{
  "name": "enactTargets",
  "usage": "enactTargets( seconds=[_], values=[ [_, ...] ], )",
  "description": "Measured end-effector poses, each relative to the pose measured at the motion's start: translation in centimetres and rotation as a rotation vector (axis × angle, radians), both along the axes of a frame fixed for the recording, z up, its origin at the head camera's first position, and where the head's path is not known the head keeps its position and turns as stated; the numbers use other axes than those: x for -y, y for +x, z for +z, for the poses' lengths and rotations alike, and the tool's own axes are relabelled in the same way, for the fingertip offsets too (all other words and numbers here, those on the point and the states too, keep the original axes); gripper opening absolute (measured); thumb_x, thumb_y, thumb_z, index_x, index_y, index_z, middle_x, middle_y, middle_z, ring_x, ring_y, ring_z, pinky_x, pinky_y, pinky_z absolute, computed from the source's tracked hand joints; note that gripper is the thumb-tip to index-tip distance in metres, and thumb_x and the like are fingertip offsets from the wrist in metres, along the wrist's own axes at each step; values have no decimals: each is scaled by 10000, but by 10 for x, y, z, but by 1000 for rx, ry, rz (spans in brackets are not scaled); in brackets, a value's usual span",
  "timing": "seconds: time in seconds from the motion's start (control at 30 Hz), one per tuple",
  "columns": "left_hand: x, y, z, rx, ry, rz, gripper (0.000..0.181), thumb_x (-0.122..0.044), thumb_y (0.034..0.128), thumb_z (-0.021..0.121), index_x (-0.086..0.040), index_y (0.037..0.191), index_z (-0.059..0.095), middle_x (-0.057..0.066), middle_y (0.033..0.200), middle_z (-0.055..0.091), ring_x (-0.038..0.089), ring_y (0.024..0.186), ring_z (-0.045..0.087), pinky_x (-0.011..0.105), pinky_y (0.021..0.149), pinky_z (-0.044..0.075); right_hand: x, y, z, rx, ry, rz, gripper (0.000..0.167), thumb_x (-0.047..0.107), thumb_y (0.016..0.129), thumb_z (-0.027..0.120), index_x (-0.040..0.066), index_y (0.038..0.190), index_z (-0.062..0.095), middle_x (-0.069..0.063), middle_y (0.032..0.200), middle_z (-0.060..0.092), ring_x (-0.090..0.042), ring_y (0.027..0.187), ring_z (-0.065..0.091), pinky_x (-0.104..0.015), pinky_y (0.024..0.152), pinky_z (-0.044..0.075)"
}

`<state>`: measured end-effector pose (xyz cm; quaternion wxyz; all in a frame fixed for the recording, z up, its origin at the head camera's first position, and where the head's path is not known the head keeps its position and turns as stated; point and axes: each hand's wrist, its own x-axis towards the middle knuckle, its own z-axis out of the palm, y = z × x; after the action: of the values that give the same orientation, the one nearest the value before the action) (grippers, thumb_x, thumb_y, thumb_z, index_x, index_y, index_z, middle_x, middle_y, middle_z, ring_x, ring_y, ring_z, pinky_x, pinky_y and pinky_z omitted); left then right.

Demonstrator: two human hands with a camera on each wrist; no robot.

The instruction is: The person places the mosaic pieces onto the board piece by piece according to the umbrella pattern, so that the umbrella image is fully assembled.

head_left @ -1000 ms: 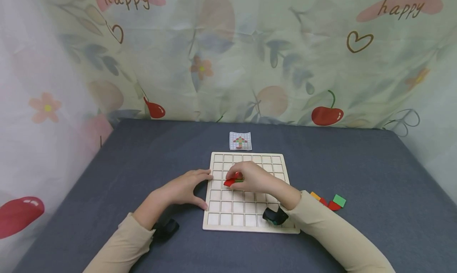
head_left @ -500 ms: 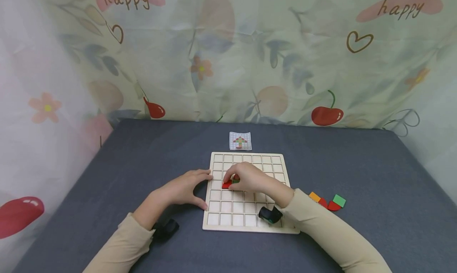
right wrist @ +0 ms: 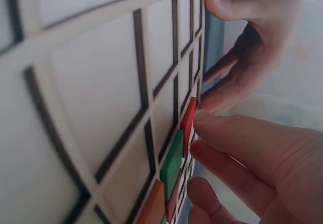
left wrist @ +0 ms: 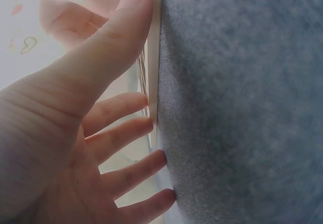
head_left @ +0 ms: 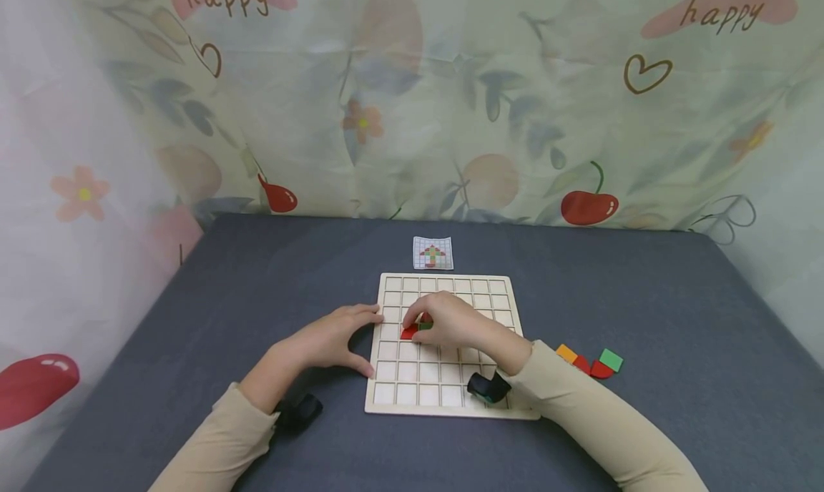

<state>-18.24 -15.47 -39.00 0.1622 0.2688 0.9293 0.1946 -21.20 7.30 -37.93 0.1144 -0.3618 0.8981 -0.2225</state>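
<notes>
The pale wooden grid board [head_left: 395, 393] lies on the dark cloth. My left hand [head_left: 325, 340] touches its left edge, fingers spread and thumb lower down; the left wrist view shows this thumb [left wrist: 113, 42] against the board's side. Over the board's left-middle part, my right hand [head_left: 450, 322] pinches a red piece [head_left: 408, 332] with thumb and fingertips. In the right wrist view that red piece [right wrist: 188, 119] sits in a grid cell beside a green piece [right wrist: 172, 167], with an orange piece [right wrist: 151, 205] nearer the camera. My right hand partly covers the pieces in the head view.
A small pattern card [head_left: 433, 254] lies behind the board. Right of the board, partly beside my right sleeve, are an orange piece [head_left: 566, 353], a green piece [head_left: 611, 360] and red pieces [head_left: 601, 370]. A patterned curtain [head_left: 450, 106] hangs behind the table.
My right hand has shifted slightly left and toward me, bringing the red piece down level beside the green one. My left hand has stayed in place.
</notes>
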Motion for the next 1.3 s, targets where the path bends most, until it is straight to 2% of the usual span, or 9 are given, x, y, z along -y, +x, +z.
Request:
enactTargets(
  seconds=[0.23,0.37,0.5,0.63,0.77,0.93,1.1,1.3],
  values=[
    [1,0,0,1,0,-1,839,-433,687,795,-54,1359,464,148,1467,387,334,1353,355,493,1094,314,-6,-1,6,19,-13,-7,173,138,818,694,115,989,715,-6,992,706,-125,842,606,-232,746,475],
    [0,0,0,-2,-4,-4,837,-430,689,795,-54,1359,464,148,1466,388,332,1352,357,489,1094,316,-18,0,13,64,-66,-16,196,144,837,674,101,1026,702,-28,1030,698,-151,861,608,-275,758,499],
    [-1,0,0,5,-6,6,847,-423,684,801,-53,1364,457,144,1470,383,326,1354,354,482,1097,316,-45,-2,22,68,-103,-51,218,154,848,672,89,1055,694,-60,1046,697,-157,840,608,-300,748,509],
    [-1,0,0,5,-7,10,854,-424,682,802,-54,1368,454,141,1472,381,324,1354,353,479,1096,320,-84,-5,26,66,-103,-137,243,142,830,696,69,1061,690,-73,1001,698,-125,764,591,-248,693,495],
    [-1,0,-1,0,-4,8,852,-424,679,804,-53,1364,459,146,1468,385,328,1352,356,479,1096,320,-125,-2,25,97,-101,-216,256,153,823,705,60,1061,680,-56,963,690,-117,738,574,-226,668,497],
    [0,0,-1,4,-5,15,843,-426,676,806,-73,1362,468,134,1471,386,323,1357,349,474,1104,311,-169,7,23,138,-87,-263,270,219,821,711,68,1042,678,-49,965,689,-62,728,584,-214,672,505],
    [0,0,-1,-3,-6,10,841,-428,674,806,-70,1357,472,138,1466,392,325,1354,353,477,1101,315,-198,15,18,188,-75,-243,306,265,805,723,64,1031,672,-97,988,677,-13,730,572,-211,698,517],
    [0,0,-3,-6,-5,6,848,-432,672,806,-61,1357,470,141,1464,395,324,1353,356,479,1099,317,-214,22,6,242,-97,-217,308,270,803,726,56,1014,663,-76,943,653,0,730,548,-208,674,506]
  ],
)
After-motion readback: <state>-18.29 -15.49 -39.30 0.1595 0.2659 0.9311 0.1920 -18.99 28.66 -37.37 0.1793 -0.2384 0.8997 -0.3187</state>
